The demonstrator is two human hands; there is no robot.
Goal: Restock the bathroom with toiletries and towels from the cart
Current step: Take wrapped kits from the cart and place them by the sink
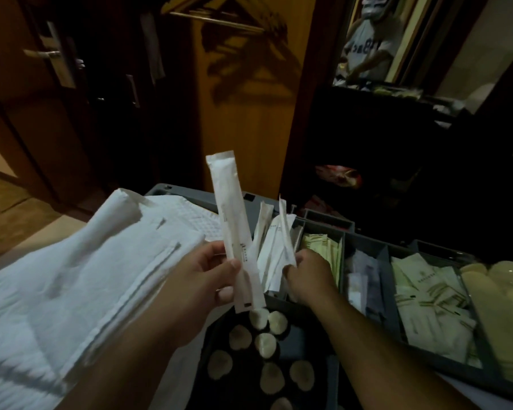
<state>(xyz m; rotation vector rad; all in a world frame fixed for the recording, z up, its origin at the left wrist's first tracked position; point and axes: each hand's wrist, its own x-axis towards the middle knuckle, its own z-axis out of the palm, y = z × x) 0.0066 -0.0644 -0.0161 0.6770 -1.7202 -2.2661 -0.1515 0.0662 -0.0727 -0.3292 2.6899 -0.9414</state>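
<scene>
1. Toiletries (427,294) fill 5 compartments of a grey cart tray (383,270): white packets, pale yellow sachets, lilac packets, pale green sachets and yellow round items.
2. At least 8 pale round discs (265,344) lie in a dark tray nearest the camera. Folded white towels (86,261) are stacked to the left; their number cannot be told.
3. The cart stands in a dim, wood-panelled room, before a wardrobe with wooden hangers (216,16). A door handle (40,53) shows at upper left and a mirror (367,39) at upper right.
4. The left hand (202,279) grips 1 long white packet (228,208) near its lower end between thumb and curled fingers, holding it almost upright above the tray.
5. The right hand (308,276), just beside the left, pinches 1 thin packet (286,232) standing in the white-packet compartment.
</scene>
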